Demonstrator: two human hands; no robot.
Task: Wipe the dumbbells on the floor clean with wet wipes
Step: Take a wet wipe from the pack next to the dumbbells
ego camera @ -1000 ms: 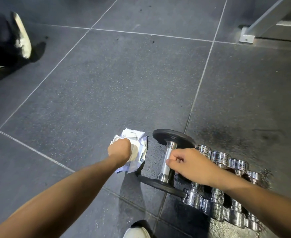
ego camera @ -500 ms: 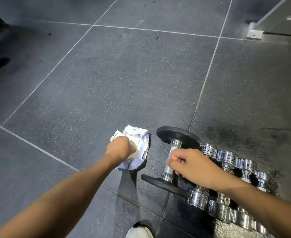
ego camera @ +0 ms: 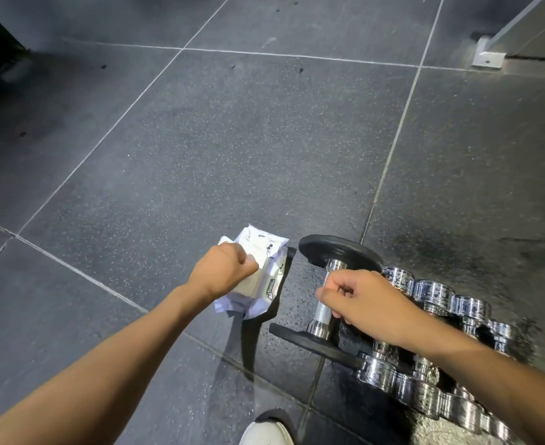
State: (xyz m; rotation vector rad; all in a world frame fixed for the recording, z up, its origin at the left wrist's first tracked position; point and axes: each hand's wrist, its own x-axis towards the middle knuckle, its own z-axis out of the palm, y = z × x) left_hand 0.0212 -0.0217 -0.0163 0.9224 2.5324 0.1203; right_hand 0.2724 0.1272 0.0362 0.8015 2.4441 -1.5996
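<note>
Pinching at the top of the wet wipes pack (ego camera: 266, 268) with the left hand (ego camera: 221, 273), lower centre of frame; same grip as 1 s ago, no sheet drawn out yet. Keeping the right hand (ego camera: 367, 303) curled over the handle of the black-plate dumbbell (ego camera: 335, 252), just right of the pack, unmoved. Judging wiping not begun; needs 1 wipe first. Noting chrome dumbbells (ego camera: 432, 292) crowded at lower right. Leaving open floor (ego camera: 200, 155) across centre and upper left; metal frame foot (ego camera: 486, 57) far upper right; white shoe (ego camera: 264, 431) at bottom edge.
</note>
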